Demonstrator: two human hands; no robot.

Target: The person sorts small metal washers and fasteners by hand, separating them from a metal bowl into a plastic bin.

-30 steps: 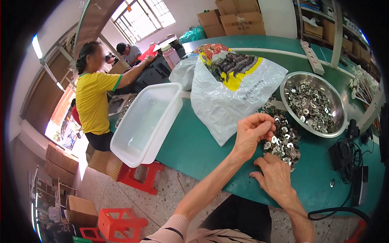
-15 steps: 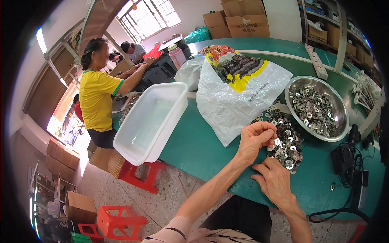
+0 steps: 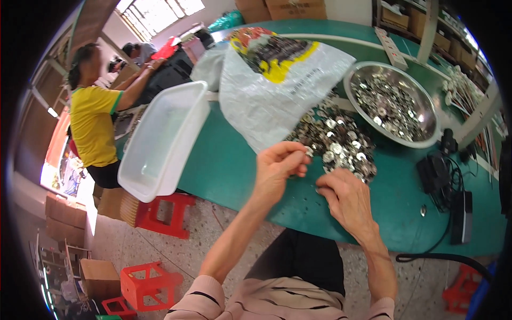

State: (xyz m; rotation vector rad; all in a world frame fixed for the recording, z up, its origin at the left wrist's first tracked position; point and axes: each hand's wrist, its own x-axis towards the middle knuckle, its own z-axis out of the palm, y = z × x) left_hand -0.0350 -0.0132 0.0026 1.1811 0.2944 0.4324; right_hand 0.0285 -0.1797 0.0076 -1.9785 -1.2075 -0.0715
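Note:
A loose pile of small, flat, shiny metal pieces (image 3: 349, 144) lies on the green table. Beside its left edge, my left hand (image 3: 277, 169) is closed in a pinch, with a small metal piece (image 3: 309, 152) showing at its fingertips. My right hand (image 3: 348, 201) rests low at the pile's near edge, fingers curled and thumb drawn in close to them. Whatever its fingertips may hold is hidden. Beyond the pile, a steel bowl (image 3: 368, 109) contains many similar metal pieces. A white printed plastic sack (image 3: 272, 101) lies against the pile's far left side.
An open white plastic tub (image 3: 184, 133) overhangs the table edge at left. To the right are a black power adapter (image 3: 433, 173) with cables and a single loose metal piece (image 3: 423, 210). A power strip (image 3: 391, 49) lies at the back. A person in a yellow shirt (image 3: 95, 125) works at far left.
The whole view has shifted, so the table sits further left and higher. My left hand has drawn a little away from the pile. My right thumb has closed in toward the fingers.

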